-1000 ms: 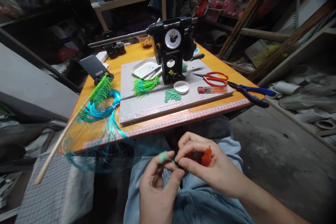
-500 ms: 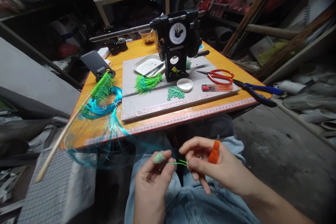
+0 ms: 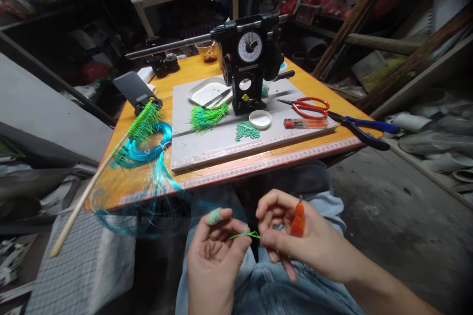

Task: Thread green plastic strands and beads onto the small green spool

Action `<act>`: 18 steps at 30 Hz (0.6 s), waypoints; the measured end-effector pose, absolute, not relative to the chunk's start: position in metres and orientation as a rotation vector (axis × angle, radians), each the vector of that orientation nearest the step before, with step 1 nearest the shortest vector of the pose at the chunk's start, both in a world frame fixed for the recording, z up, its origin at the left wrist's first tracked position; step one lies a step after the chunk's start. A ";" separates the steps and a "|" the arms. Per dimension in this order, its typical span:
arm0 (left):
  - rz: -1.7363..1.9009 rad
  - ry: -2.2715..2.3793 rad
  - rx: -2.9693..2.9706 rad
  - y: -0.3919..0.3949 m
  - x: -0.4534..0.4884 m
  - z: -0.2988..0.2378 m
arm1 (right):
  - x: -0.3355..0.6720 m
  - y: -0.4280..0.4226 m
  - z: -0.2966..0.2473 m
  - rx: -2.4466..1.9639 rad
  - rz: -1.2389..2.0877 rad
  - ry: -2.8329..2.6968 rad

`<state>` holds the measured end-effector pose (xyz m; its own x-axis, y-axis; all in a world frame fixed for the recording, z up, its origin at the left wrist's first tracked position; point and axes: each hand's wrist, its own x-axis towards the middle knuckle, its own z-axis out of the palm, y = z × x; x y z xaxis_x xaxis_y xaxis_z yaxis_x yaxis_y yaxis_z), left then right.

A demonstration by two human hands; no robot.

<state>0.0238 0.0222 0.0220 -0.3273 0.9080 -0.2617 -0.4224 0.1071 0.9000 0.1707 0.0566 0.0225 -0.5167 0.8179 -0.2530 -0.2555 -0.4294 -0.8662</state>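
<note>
My left hand pinches a set of thin green strands between thumb and finger, at a small blue spot, with the free ends jutting past the thumb. My right hand grasps the other end of the strands at its thumb and fingertips, and also carries an orange tool beside its thumb, slim tip pointing up. The strands span the narrow gap between my two hands, above my lap and short of the surface. A pale green wrap covers one finger of my left hand; that finger is raised, apart from the strands. Ahead of my hands, a grey board bears a green tuft beyond my left hand, with small green beads lying loose to the tuft's right. Red-handled scissors lie ahead and to the right of my right hand. In my assessment, good practice here calls for the left pinch close against the blue spot, so the strands cannot roll, and a light, even pull from my right hand; a hard tug could slip or kink them. I judge the tool's tip is best angled away from my left hand throughout.
</note>
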 end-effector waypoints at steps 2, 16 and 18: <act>1.493 1.255 0.576 0.022 0.026 0.024 | 0.170 0.057 0.023 -0.898 1.994 -1.061; 1.401 1.630 1.512 0.012 0.023 0.011 | 0.174 0.053 0.041 -1.148 1.097 -2.144; 1.284 1.673 1.640 0.009 0.023 0.008 | 0.170 0.049 0.037 -1.166 0.946 -2.243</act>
<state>0.0235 0.0095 0.0085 -0.1785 0.9449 0.2744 0.5099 -0.1497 0.8471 0.1702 0.0485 0.0371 -0.5484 0.8335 0.0673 0.5332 0.4106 -0.7396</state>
